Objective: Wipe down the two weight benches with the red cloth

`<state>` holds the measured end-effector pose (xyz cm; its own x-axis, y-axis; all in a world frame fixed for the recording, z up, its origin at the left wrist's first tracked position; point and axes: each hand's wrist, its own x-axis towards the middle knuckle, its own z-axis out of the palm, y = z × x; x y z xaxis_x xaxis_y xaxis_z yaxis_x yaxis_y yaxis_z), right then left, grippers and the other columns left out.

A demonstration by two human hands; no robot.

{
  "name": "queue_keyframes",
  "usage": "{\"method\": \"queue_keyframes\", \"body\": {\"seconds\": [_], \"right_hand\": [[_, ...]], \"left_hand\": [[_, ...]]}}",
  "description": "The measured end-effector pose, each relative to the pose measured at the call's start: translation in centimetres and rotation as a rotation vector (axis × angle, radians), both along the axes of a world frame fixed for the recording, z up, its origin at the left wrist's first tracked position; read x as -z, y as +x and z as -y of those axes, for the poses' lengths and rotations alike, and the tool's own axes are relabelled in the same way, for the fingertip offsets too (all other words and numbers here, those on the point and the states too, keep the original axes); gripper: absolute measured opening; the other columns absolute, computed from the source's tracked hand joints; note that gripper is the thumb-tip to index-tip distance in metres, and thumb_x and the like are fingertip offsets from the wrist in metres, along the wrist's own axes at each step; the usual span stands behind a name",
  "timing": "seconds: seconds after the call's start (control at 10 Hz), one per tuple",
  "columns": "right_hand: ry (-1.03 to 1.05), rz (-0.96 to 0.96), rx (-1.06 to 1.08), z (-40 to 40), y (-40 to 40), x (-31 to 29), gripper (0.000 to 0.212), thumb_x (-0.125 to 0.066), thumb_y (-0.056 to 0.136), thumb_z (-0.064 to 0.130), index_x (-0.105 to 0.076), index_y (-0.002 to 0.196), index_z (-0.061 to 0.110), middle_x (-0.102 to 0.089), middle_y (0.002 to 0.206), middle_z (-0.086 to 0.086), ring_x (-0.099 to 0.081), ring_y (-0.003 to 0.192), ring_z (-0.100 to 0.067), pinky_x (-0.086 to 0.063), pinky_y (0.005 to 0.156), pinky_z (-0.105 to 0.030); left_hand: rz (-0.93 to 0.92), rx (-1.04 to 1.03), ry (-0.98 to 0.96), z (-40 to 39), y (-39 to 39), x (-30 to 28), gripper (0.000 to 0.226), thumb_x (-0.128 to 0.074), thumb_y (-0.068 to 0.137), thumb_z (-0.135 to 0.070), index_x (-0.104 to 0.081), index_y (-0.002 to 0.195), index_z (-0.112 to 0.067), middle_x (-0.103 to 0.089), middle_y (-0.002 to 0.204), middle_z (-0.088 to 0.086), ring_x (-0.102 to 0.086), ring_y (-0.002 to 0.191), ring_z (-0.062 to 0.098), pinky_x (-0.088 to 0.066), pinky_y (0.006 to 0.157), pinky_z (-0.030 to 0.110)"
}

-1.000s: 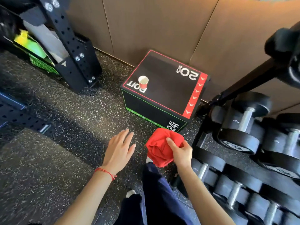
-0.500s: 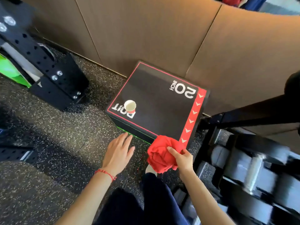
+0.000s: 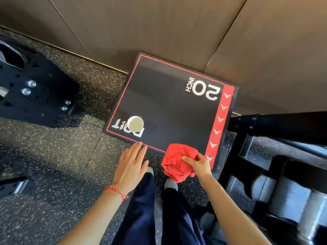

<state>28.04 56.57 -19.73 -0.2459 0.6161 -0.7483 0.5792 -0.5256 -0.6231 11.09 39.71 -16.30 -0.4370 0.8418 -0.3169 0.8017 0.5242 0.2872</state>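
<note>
**gymrat22:** Red crumpled cloth (image 3: 178, 162) — where's it sitting?

**mopguy:** Right hand (image 3: 199, 165) is gripping it, bunched, over the near edge of the black plyo box (image 3: 169, 106). Left hand (image 3: 131, 167) is hovering flat, fingers straight — holding nothing.

red cloth (image 3: 177, 163), black red-edged box (image 3: 169, 110)

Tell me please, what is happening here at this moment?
A person stands on a speckled gym floor in front of a black jump box. The right hand grips a bunched red cloth over the box's near corner. The left hand is open and holds nothing. A paper cup stands on the box. No weight bench is in view, so wiping is not visible here.
</note>
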Motion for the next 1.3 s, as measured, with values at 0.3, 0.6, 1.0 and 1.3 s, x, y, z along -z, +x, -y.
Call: {"method": "queue_keyframes", "body": {"seconds": [0.3, 0.6, 1.0, 1.3], "right_hand": [[-0.042, 0.042, -0.038, -2.1, -2.4, 9.6, 0.031, -0.079, 0.07, 0.009, -0.064, 0.096, 0.006, -0.065, 0.087, -0.008, -0.056, 0.066, -0.016, -0.039, 0.038, -0.016], [-0.08, 0.051, -0.015, -4.5, -2.4, 15.7, 0.025, -0.077, 0.072, 0.008, -0.062, 0.092, 0.012, -0.064, 0.084, -0.004, -0.056, 0.062, -0.012, -0.043, 0.044, -0.019], [0.051, 0.163, -0.095, -4.6, -2.2, 17.8, 0.03, -0.079, 0.071, 0.021, -0.06, 0.093, 0.012, -0.063, 0.09, -0.003, -0.059, 0.081, -0.02, -0.051, 0.074, -0.034], [0.078, 0.239, -0.031, -4.6, -0.4, 14.9, 0.054, -0.074, 0.077, 0.019, -0.053, 0.126, 0.006, -0.058, 0.125, -0.01, -0.055, 0.114, -0.023, -0.043, 0.098, -0.035]], "left_hand": [[0.026, 0.083, -0.038, -2.5, -2.2, 8.2, 0.051, -0.033, 0.09, -0.032, -0.057, 0.124, -0.001, -0.055, 0.128, 0.018, -0.053, 0.116, 0.033, -0.046, 0.093, 0.046], [0.075, 0.094, -0.043, -5.2, -2.1, 13.8, 0.05, -0.034, 0.089, -0.03, -0.058, 0.121, 0.001, -0.056, 0.126, 0.02, -0.054, 0.116, 0.035, -0.047, 0.091, 0.049], [0.06, 0.093, -0.044, -5.5, -1.1, 14.7, 0.05, -0.034, 0.089, -0.03, -0.06, 0.118, 0.001, -0.058, 0.123, 0.02, -0.056, 0.112, 0.035, -0.048, 0.088, 0.048], [-0.018, 0.097, 0.003, -4.9, -0.3, 12.7, 0.051, -0.033, 0.089, -0.031, -0.06, 0.118, 0.001, -0.059, 0.121, 0.02, -0.057, 0.111, 0.035, -0.048, 0.088, 0.048]]}}
